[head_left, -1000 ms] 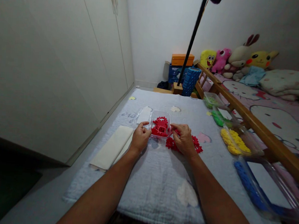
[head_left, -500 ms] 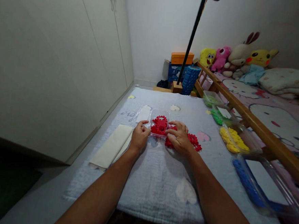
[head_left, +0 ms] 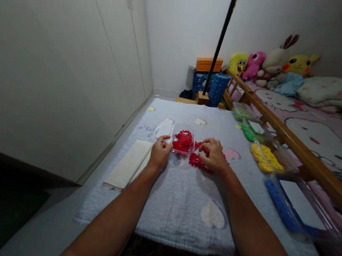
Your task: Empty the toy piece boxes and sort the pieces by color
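My left hand [head_left: 161,152] pinches the left front edge of a clear plastic box [head_left: 194,134], fingers closed on its rim. Inside the box lie several red toothed plastic pieces [head_left: 184,140], gear-like in outline. To the right of the box, my right hand [head_left: 213,155] hovers over a loose pile of similar red pieces [head_left: 197,161]. Its thumb and fingers are curved and apart, with red showing between them. Part of the pile is hidden under this hand. Behind the box's left side rests a clear lid with a white label [head_left: 164,128].
A folded cream cloth or sheet [head_left: 129,164] lies on the left of the cloth-covered table [head_left: 176,218]. Along the right edge stand boxes of blue [head_left: 282,208], yellow [head_left: 265,158] and green pieces [head_left: 248,132], beside a wooden bed rail [head_left: 290,140].
My right hand has moved a little right, away from the box's right wall and over the loose red pieces. My left hand stays on the box edge.
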`<state>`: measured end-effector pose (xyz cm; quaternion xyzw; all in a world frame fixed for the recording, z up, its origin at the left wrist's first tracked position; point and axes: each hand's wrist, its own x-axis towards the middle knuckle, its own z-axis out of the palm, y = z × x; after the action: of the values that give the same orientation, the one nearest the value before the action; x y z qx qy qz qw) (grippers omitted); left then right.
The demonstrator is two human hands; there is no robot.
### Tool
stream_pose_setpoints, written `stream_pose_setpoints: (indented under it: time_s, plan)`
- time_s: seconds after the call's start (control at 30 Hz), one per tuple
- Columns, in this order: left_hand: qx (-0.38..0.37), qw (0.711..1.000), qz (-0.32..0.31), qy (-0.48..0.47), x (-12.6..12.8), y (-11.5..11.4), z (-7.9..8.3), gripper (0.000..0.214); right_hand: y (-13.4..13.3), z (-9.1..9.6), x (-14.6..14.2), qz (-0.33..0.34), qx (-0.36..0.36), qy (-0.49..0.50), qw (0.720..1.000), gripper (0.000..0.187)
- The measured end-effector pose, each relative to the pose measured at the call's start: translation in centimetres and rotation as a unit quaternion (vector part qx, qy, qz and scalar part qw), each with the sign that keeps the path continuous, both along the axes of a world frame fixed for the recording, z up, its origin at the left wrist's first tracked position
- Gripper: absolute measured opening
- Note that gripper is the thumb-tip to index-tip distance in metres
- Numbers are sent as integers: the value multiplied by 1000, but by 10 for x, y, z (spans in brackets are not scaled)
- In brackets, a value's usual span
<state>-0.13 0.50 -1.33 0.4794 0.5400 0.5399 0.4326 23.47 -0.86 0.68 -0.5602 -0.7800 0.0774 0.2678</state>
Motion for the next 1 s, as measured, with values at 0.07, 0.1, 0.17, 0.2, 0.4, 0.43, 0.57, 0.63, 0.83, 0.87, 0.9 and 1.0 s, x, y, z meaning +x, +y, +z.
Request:
stream_pose_setpoints:
  time_s: [0.07, 0.1, 0.17, 0.2, 0.4, 0.43, 0.57, 0.63, 0.83, 0.87, 0.9, 1.0]
  plan:
    - [-1, 1000, 3, -1, 0, 0, 0, 38, -1, 0, 2, 19, -27, -29, 999, 14]
    - [1, 1000, 4, -1, 0, 0, 0, 38, -1, -1, 1, 26, -36, -44, 998, 19]
    - [5, 1000, 3, 1, 0, 1, 1, 37, -3, -1, -2, 38, -47, -70, 996, 28]
    - [7, 1000, 2, 3, 0, 1, 1, 37, -3, -1, -4, 42, -51, -79, 995, 30]
    - [2, 1000, 6, 5, 0, 0, 2, 37, -2, -3, -4, 41, -55, -52, 996, 22]
    - [2, 1000, 5, 4, 0, 0, 2, 38, -1, -3, -3, 41, -56, -44, 997, 19]
    - [5, 1000, 3, 4, 0, 0, 0, 37, 0, -2, 1, 51, -75, -33, 995, 7]
    - [7, 1000, 3, 7, 0, 0, 0, 37, -1, -1, 0, 44, -86, -29, 995, 14]
    - [2, 1000, 5, 6, 0, -1, 2, 37, -2, -1, -6, 68, -82, -69, 992, 28]
    - [2, 1000, 5, 3, 1, -1, 3, 37, -2, -1, -6, 75, -80, -72, 991, 25]
    - [1, 1000, 4, 1, 1, -1, 4, 38, -2, -1, -6, 76, -79, -70, 991, 23]
    - [0, 1000, 0, -6, 1, -2, 5, 38, -1, -1, -5, 62, -77, -44, 994, 19]
